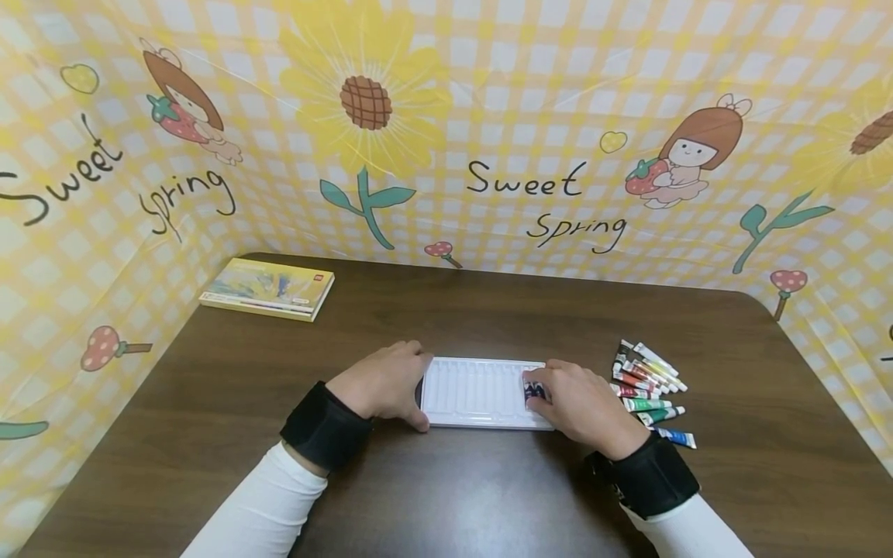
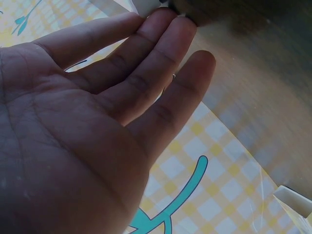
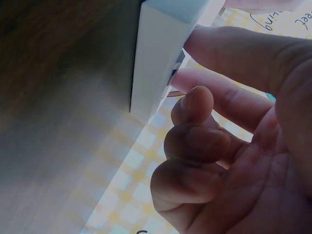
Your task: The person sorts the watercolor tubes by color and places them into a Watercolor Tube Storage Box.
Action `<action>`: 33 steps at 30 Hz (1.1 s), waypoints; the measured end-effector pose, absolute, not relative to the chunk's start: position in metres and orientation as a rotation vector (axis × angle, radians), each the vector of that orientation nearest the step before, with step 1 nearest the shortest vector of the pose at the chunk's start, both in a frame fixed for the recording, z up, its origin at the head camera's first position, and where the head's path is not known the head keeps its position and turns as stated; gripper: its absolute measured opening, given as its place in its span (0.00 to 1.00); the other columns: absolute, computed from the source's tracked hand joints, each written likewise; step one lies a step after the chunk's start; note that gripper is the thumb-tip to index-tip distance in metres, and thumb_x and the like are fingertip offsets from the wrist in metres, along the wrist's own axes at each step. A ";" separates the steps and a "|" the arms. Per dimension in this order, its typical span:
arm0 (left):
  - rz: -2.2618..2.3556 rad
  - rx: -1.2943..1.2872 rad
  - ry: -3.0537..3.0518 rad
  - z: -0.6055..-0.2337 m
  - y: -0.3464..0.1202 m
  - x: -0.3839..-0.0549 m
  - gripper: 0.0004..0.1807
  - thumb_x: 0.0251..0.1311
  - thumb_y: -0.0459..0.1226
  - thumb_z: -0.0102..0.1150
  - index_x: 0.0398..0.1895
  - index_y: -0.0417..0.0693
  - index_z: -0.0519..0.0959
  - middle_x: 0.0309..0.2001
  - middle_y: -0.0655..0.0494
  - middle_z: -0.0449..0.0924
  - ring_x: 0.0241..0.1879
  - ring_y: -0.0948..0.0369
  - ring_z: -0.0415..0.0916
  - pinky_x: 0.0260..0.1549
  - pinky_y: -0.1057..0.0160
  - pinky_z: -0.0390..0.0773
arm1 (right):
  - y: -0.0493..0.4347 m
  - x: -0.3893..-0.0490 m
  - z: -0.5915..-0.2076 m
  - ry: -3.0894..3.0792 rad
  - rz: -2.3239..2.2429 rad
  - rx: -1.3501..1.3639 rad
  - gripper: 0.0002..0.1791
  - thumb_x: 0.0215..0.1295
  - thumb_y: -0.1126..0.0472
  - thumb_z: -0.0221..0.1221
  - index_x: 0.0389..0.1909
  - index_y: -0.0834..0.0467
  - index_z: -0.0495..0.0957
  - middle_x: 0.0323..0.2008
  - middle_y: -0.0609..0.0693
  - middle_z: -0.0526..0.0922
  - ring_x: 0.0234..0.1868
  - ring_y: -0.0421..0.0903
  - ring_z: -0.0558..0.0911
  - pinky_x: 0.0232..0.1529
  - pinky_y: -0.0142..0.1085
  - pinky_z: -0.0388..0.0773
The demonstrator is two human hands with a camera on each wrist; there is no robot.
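A white ridged plastic tray (image 1: 474, 394) lies on the table between both hands. My left hand (image 1: 391, 381) holds its left end, the thumb at the near corner and the fingers at the far one. In the left wrist view, the fingertips (image 2: 183, 29) reach the tray's edge. My right hand (image 1: 582, 399) is at the right end, with thumb and index finger about a dark-labelled paint tube (image 1: 534, 390) in the tray. The right wrist view shows the tray's side wall (image 3: 156, 63) and the other fingers curled; the tube is mostly hidden there.
Several paint tubes (image 1: 645, 376) in black, yellow, red, green and blue lie loose right of the tray. A yellow box (image 1: 268, 287) lies at the table's back left. Checked cloth (image 1: 488, 116) walls the table at the back and sides.
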State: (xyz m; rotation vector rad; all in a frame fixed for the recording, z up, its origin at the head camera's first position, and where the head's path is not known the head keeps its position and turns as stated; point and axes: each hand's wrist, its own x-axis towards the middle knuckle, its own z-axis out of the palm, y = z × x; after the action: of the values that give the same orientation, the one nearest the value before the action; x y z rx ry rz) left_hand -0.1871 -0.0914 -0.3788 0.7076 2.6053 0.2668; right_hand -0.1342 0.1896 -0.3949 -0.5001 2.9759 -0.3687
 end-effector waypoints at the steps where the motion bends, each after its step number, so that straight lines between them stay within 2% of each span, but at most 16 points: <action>1: 0.266 0.708 2.605 -0.379 -0.092 -0.187 0.51 0.47 0.49 0.85 0.72 0.36 0.73 0.72 0.38 0.71 0.71 0.44 0.70 0.73 0.43 0.71 | 0.189 -0.134 -0.395 2.978 -0.367 -0.500 0.20 0.68 0.57 0.70 0.59 0.56 0.86 0.41 0.51 0.87 0.34 0.43 0.77 0.31 0.36 0.72; 8: 0.265 0.709 2.610 -0.379 -0.093 -0.187 0.51 0.47 0.49 0.85 0.72 0.36 0.73 0.72 0.37 0.71 0.72 0.44 0.69 0.73 0.43 0.71 | 0.190 -0.132 -0.394 3.027 -0.346 -0.500 0.21 0.67 0.55 0.71 0.60 0.54 0.86 0.38 0.49 0.85 0.31 0.42 0.73 0.28 0.35 0.68; 15: 0.261 0.714 2.621 -0.380 -0.092 -0.185 0.50 0.47 0.49 0.85 0.71 0.36 0.73 0.70 0.38 0.73 0.70 0.45 0.71 0.71 0.45 0.72 | 0.200 -0.129 -0.393 3.112 -0.374 -0.518 0.23 0.67 0.53 0.71 0.61 0.54 0.85 0.40 0.49 0.86 0.34 0.42 0.78 0.33 0.39 0.76; 18: 0.258 0.737 2.614 -0.381 -0.090 -0.185 0.50 0.47 0.49 0.85 0.71 0.35 0.73 0.70 0.39 0.74 0.69 0.45 0.71 0.71 0.44 0.73 | 0.212 -0.125 -0.389 3.141 -0.395 -0.480 0.21 0.65 0.54 0.73 0.58 0.55 0.86 0.38 0.49 0.86 0.34 0.42 0.82 0.33 0.40 0.79; 21: 0.258 0.747 2.605 -0.381 -0.089 -0.185 0.51 0.48 0.50 0.84 0.72 0.35 0.73 0.71 0.39 0.73 0.70 0.45 0.71 0.71 0.44 0.72 | 0.230 -0.121 -0.383 3.160 -0.385 -0.453 0.15 0.63 0.57 0.74 0.49 0.56 0.88 0.37 0.48 0.88 0.35 0.44 0.86 0.34 0.43 0.83; 25: 0.261 0.729 2.607 -0.379 -0.089 -0.185 0.51 0.48 0.49 0.84 0.73 0.35 0.72 0.72 0.38 0.72 0.72 0.45 0.69 0.73 0.45 0.71 | 0.261 -0.118 -0.372 3.142 -0.385 -0.379 0.08 0.62 0.58 0.73 0.41 0.54 0.89 0.33 0.45 0.88 0.33 0.43 0.86 0.33 0.45 0.82; 33: 0.263 0.731 2.610 -0.377 -0.093 -0.185 0.52 0.48 0.50 0.84 0.73 0.35 0.72 0.72 0.37 0.72 0.72 0.44 0.69 0.73 0.44 0.71 | 0.325 -0.101 -0.366 2.952 -0.351 -0.262 0.06 0.65 0.58 0.71 0.40 0.53 0.86 0.33 0.42 0.85 0.33 0.39 0.80 0.34 0.39 0.78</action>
State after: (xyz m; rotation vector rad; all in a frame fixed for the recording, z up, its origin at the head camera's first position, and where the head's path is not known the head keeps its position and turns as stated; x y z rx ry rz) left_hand -0.1855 -0.0927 -0.3770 0.7309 2.6098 0.2631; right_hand -0.1013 0.3250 -0.3664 -0.2617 2.9520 -0.3508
